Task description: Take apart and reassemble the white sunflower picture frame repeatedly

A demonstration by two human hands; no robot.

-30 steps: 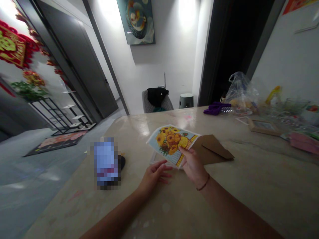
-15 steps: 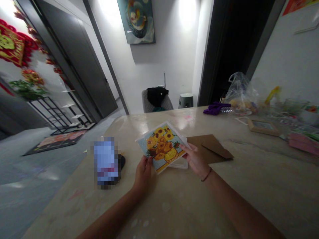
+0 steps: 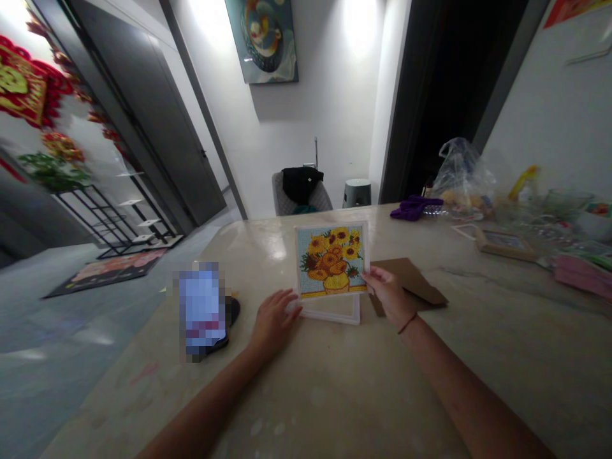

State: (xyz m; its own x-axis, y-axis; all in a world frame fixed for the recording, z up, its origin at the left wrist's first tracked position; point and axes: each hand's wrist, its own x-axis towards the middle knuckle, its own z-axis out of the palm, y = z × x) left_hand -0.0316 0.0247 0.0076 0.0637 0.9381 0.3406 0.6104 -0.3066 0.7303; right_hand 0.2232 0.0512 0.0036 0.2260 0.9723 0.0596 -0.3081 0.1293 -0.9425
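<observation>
The sunflower picture [image 3: 332, 261] is raised toward the far side of the white frame [image 3: 329, 317], its beaded-looking face turned to the wearer and hiding much of that frame. It looks light, thin and fairly stiff, with pale borders that should give better purchase than the textured middle; pressing there might disturb the small pieces. Opposite side edges look the best places to hold it, with a light pinch, since bending could harm the face.

The right hand [image 3: 388, 293] has its grip narrowed on the lower right edge, thumb toward the front. The left hand [image 3: 273, 319] is by the lower left corner, fingers loosely bent beside the white frame; whether its grip closes on anything, I cannot tell.

Just right of the frame, a brown envelope [image 3: 414, 277] lies on the surface [image 3: 329, 389], partly behind the right hand. Farther right are a wooden frame [image 3: 507, 245], a purple cloth [image 3: 414, 207] and a clear plastic bag [image 3: 461, 175]. Left of the left hand, a pixelated object [image 3: 203, 309] cannot be made out.
</observation>
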